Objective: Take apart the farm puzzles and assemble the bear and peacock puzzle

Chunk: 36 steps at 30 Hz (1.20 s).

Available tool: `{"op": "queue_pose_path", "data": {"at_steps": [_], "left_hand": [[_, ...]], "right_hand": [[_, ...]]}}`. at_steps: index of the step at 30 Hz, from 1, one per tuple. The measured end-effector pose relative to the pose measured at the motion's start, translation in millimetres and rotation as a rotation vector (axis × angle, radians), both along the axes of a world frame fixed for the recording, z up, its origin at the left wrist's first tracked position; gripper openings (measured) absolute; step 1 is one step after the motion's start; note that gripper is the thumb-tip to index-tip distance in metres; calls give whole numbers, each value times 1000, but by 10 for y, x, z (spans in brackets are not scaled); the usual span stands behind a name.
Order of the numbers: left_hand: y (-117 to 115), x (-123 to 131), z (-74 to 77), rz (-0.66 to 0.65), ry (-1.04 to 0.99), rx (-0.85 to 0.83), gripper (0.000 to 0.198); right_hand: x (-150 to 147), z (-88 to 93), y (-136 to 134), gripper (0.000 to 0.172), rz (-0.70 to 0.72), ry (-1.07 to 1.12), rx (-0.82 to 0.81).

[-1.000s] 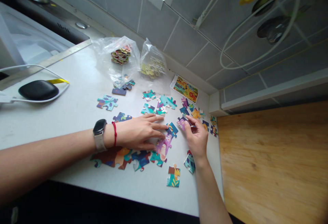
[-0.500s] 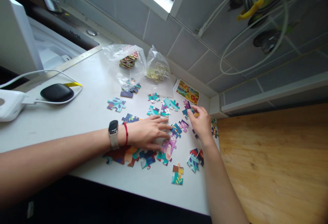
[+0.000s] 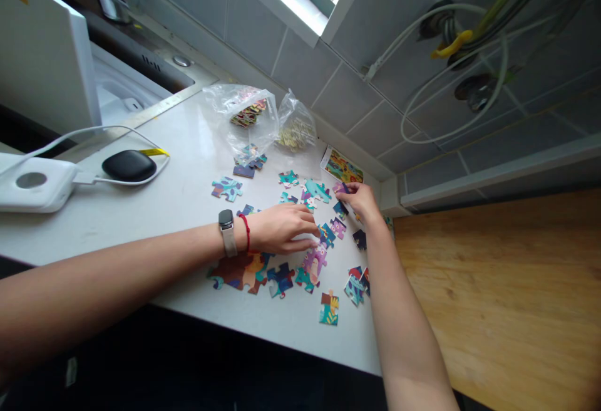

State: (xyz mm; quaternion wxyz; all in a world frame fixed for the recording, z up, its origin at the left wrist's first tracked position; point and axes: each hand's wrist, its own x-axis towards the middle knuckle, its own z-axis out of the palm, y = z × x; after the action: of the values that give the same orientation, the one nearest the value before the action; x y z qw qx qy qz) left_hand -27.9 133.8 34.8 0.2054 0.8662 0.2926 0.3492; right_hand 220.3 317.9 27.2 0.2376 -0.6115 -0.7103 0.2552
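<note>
Colourful jigsaw pieces lie scattered on a white counter (image 3: 164,210). My left hand (image 3: 282,229), with a watch and a red string at the wrist, lies flat with fingers stretched out on a joined strip of pieces (image 3: 263,273). Its fingertips touch a blue piece (image 3: 326,234). My right hand (image 3: 359,201) reaches to the far side of the counter and pinches a purple piece (image 3: 341,188) near the printed picture card (image 3: 342,166). Loose pieces (image 3: 354,286) lie beside my right forearm.
Two clear plastic bags (image 3: 248,116) with more pieces sit by the tiled wall. A black oval case (image 3: 129,165), a white device (image 3: 35,188) with a cable and a sink lie to the left. A wooden surface (image 3: 498,292) fills the right. Cables hang on the wall.
My right hand has let go of the purple piece by the strip and moved away to the far pieces near the card. My left hand has stayed on the strip. The view shifted.
</note>
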Motion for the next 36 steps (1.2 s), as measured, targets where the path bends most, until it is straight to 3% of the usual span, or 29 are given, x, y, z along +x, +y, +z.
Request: {"op": "queue_pose_path", "data": {"at_steps": [3, 6, 9, 11, 14, 18, 24, 31, 36], "left_hand": [[-53, 17, 13, -117, 55, 13, 25], [-160, 76, 10, -233, 130, -13, 41], [-257, 160, -33, -274, 207, -7, 49], [-283, 201, -71, -245, 213, 16, 43], [-268, 218, -114, -180, 214, 32, 30], [-243, 205, -119, -87, 245, 25, 29], [-250, 214, -45, -5, 310, -11, 28], [-225, 201, 15, -14, 399, -17, 31], [-209, 186, 23, -42, 416, -23, 35]], "right_hand": [[22, 100, -207, 40, 3, 99, 12], [69, 205, -564, 53, 27, 192, -33], [110, 284, -957, 65, 103, 397, -191], [130, 315, -1165, 54, 151, 427, -275], [184, 332, -1351, 38, 184, 426, -262], [316, 332, -1438, 34, 312, 382, -367], [417, 358, -1457, 28, 499, 123, -542], [414, 401, -1479, 22, 604, -35, -435], [366, 449, -1498, 25, 572, -236, -399]]}}
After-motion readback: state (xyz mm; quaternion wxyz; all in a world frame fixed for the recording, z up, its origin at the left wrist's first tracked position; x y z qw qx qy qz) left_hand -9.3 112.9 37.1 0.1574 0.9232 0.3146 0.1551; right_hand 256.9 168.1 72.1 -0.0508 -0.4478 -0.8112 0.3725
